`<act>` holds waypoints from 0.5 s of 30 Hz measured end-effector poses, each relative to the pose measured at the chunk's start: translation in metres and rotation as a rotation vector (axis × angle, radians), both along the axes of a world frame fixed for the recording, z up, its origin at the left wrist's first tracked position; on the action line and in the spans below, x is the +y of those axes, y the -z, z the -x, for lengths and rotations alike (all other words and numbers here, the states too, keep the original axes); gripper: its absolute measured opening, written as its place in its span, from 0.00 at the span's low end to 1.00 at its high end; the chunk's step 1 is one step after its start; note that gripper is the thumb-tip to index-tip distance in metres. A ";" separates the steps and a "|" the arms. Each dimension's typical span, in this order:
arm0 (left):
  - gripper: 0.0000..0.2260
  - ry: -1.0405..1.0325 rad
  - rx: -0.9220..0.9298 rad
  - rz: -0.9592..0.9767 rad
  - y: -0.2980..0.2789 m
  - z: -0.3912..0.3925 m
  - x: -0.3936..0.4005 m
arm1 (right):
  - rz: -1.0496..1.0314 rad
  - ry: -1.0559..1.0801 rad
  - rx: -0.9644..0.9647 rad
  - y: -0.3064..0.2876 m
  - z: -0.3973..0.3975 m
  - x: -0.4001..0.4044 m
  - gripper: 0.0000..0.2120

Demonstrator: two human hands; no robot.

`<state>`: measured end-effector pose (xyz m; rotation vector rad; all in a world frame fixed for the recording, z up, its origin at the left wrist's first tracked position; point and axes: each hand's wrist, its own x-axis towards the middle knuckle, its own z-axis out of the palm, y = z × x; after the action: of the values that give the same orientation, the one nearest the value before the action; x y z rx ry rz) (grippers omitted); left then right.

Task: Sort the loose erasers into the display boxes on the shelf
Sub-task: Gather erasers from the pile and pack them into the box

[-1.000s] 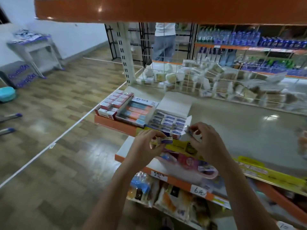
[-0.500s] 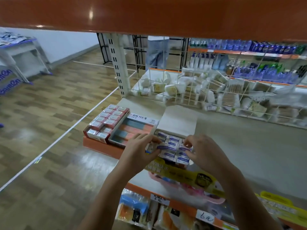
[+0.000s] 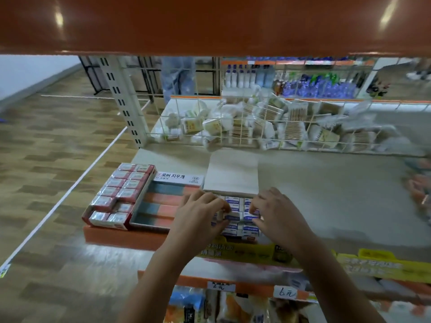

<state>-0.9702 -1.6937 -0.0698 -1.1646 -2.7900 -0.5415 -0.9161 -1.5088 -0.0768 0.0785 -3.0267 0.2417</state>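
On the grey shelf, front left corner: three open display boxes stand side by side, touching.
Left box: red cardboard box filled with rows of red-sleeved erasers in clear wrap.
Middle box: white cardboard box with printed Korean lettering holding long blue-and-salmon erasers.
Right box: white cardboard box with upright plain lid holding small white erasers with blue-printed sleeves.
Left hand: over the left part of the right box, fingers curled, fingertips pinching a small white eraser lying at the top of the packed rows.
Right hand: over the right part of the same box, fingers curled, fingertips pressing on the sleeved erasers; whether it holds one cannot be told.
Behind: white wire basket of wrapped cotton-swab packs.
Below: orange shelf edge with handwritten price tags.
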 end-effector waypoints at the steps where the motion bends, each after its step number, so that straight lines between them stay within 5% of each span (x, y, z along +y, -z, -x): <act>1: 0.14 0.026 0.000 0.040 0.000 0.001 0.002 | 0.006 0.014 0.000 0.001 -0.001 -0.001 0.09; 6: 0.15 0.147 0.013 0.195 -0.001 0.005 0.016 | 0.105 0.095 0.043 -0.003 -0.007 0.000 0.10; 15: 0.14 0.234 -0.039 0.155 0.010 0.004 0.041 | 0.285 0.443 0.110 0.002 -0.032 0.009 0.13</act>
<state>-0.9741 -1.6531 -0.0800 -1.5405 -2.7880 -0.3709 -0.8846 -1.5002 -0.0789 -0.5706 -2.7705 0.5943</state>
